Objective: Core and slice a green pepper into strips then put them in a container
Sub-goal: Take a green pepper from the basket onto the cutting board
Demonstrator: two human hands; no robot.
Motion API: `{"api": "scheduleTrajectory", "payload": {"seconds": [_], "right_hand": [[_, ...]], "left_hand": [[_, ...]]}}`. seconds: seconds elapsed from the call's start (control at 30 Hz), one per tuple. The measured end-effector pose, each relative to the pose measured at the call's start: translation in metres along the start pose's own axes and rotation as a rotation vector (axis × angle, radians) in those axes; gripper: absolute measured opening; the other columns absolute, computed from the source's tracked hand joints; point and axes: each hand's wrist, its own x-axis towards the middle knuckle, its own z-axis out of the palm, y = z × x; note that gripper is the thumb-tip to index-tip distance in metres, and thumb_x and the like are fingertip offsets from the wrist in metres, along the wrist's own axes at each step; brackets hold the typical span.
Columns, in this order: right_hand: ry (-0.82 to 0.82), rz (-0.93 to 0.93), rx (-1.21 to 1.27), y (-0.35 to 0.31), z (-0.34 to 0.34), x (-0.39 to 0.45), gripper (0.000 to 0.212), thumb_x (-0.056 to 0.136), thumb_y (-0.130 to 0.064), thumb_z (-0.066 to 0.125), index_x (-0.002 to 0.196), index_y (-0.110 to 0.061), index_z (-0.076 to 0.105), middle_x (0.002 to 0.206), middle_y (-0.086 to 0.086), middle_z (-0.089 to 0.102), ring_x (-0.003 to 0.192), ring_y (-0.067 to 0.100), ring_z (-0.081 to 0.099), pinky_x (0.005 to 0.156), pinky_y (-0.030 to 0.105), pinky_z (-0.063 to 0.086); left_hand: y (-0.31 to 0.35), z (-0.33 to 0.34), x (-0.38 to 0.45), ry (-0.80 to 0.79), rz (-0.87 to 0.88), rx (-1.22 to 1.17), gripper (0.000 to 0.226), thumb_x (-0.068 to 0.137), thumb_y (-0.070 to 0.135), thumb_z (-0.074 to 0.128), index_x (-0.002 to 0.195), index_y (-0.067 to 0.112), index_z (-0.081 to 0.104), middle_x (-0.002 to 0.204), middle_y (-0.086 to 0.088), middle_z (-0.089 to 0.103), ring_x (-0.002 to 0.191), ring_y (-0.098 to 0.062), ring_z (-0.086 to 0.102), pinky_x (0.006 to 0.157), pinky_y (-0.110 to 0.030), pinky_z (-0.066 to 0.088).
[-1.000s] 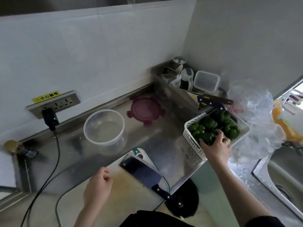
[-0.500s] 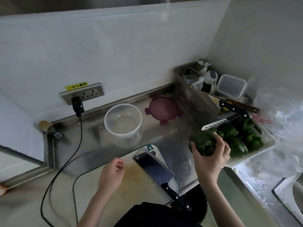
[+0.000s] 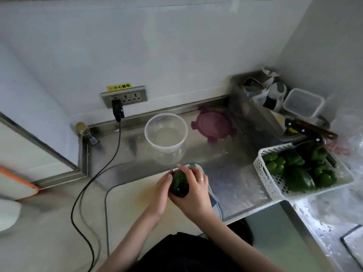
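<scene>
A dark green pepper [image 3: 179,183] is held over the cutting board [image 3: 129,195]. My right hand [image 3: 193,190] wraps round it from the right and below. My left hand [image 3: 162,190] cups its left side, fingers curved against it. A clear round container [image 3: 166,132] stands empty behind the board, with its purple lid [image 3: 214,124] lying to the right of it. The cleaver that lay on the board is hidden under my hands.
A white basket [image 3: 271,179] with several green peppers sits at the right. A knife [image 3: 310,129] lies across a steel bin behind it. A black cable [image 3: 92,173] runs from the wall socket across the counter. Wet counter and a sink edge lie at the far right.
My right hand lifted a pepper out of the basket and carried it left over the board. My left hand came up to meet it. The view swung left.
</scene>
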Motion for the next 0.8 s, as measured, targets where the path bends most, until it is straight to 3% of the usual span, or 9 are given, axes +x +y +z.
{"api": "scheduleTrajectory", "payload": {"seconds": [0.1, 0.23, 0.47, 0.6, 0.7, 0.73, 0.8], "right_hand": [[-0.086, -0.077, -0.087, -0.018, 0.022, -0.003, 0.071, 0.069, -0.049, 0.068, 0.135, -0.038, 0.043, 0.135, 0.001, 0.042, 0.124, 0.026, 0.031, 0.100, 0.042, 0.036], [-0.350, -0.091, -0.228, -0.026, 0.045, -0.007, 0.082, 0.071, -0.043, 0.068, 0.143, -0.035, 0.028, 0.143, 0.003, 0.030, 0.128, 0.029, 0.026, 0.105, 0.044, 0.033], [-0.495, -0.237, -0.444, -0.038, 0.070, 0.001, 0.080, 0.076, -0.040, 0.064, 0.145, -0.026, 0.026, 0.143, 0.013, 0.029, 0.123, 0.037, 0.031, 0.104, 0.045, 0.031], [-0.509, -0.250, -0.386, -0.034, 0.068, 0.004, 0.089, 0.073, -0.040, 0.068, 0.148, -0.030, 0.021, 0.147, 0.009, 0.027, 0.128, 0.034, 0.027, 0.110, 0.051, 0.026], [-0.575, -0.412, -0.421, -0.033, 0.046, 0.009, 0.117, 0.069, -0.049, 0.073, 0.145, -0.045, -0.015, 0.158, -0.002, 0.002, 0.143, 0.023, 0.002, 0.112, 0.059, -0.007], [-0.558, -0.439, -0.428, -0.028, 0.036, 0.008, 0.118, 0.070, -0.052, 0.072, 0.141, -0.049, -0.022, 0.159, -0.006, -0.005, 0.145, 0.019, -0.004, 0.110, 0.059, -0.011], [-0.409, -0.346, -0.376, -0.009, 0.016, -0.004, 0.104, 0.076, -0.054, 0.065, 0.144, -0.050, -0.014, 0.158, -0.005, 0.007, 0.145, 0.022, 0.008, 0.115, 0.058, 0.002]], "left_hand": [[-0.008, -0.013, -0.004, 0.155, -0.082, -0.150, 0.026, 0.101, 0.025, 0.037, 0.102, 0.017, 0.061, 0.101, -0.002, 0.065, 0.099, -0.016, 0.059, 0.085, -0.028, 0.045], [-0.022, -0.035, -0.008, 0.343, -0.051, 0.037, 0.020, 0.098, 0.020, 0.045, 0.099, 0.008, 0.061, 0.089, -0.001, 0.065, 0.090, -0.016, 0.060, 0.063, -0.007, 0.044], [-0.028, -0.059, -0.017, 0.425, -0.060, 0.173, 0.025, 0.102, 0.018, 0.035, 0.098, 0.011, 0.059, 0.083, 0.005, 0.062, 0.079, -0.007, 0.058, 0.057, -0.006, 0.042], [-0.033, -0.063, -0.015, 0.404, -0.060, 0.263, 0.025, 0.102, 0.021, 0.036, 0.099, 0.012, 0.060, 0.084, 0.005, 0.063, 0.081, -0.008, 0.059, 0.059, -0.009, 0.041], [-0.032, -0.067, -0.015, 0.364, -0.069, 0.262, 0.025, 0.101, 0.018, 0.036, 0.101, 0.011, 0.059, 0.087, 0.006, 0.062, 0.089, -0.017, 0.060, 0.060, -0.005, 0.041], [-0.033, -0.069, -0.016, 0.365, -0.074, 0.233, 0.025, 0.102, 0.019, 0.035, 0.102, 0.011, 0.059, 0.090, 0.007, 0.061, 0.093, -0.017, 0.058, 0.066, -0.007, 0.042], [-0.033, -0.074, -0.020, 0.360, -0.100, 0.136, 0.027, 0.102, 0.027, 0.036, 0.109, 0.014, 0.058, 0.102, 0.006, 0.061, 0.106, -0.015, 0.055, 0.086, -0.017, 0.041]]}}
